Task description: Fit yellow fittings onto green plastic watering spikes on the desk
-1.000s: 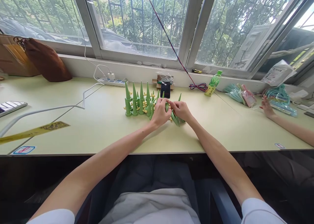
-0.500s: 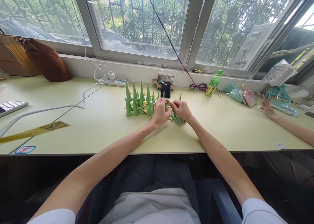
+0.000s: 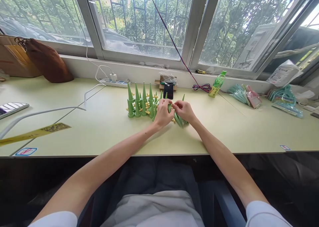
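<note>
Over the pale desk, my left hand (image 3: 163, 113) is closed around a green cone (image 3: 169, 108), mostly covered by its fingers. Close against its right side, my right hand (image 3: 184, 111) pinches at the near end of that cone; whatever is between its fingertips is too small to make out. Left of my hands, several green cones (image 3: 137, 109) stand upright in rows, with small yellow pieces (image 3: 147, 106) on and among them. Beneath my right hand lie more green cones (image 3: 178, 120), tilted or on their sides, beside a yellow piece (image 3: 174, 120).
Behind the cones, a black phone (image 3: 168, 90) leans by a small box. A green-capped bottle (image 3: 217, 84), a cable bundle (image 3: 202, 88) and bagged teal and pink items (image 3: 245, 96) line the window side. A white cable (image 3: 50, 111) and power strip (image 3: 118, 83) lie left.
Another person's hand and forearm at the right, near the bagged items, have gone from view. My own hands stay almost in the same place and grip.
</note>
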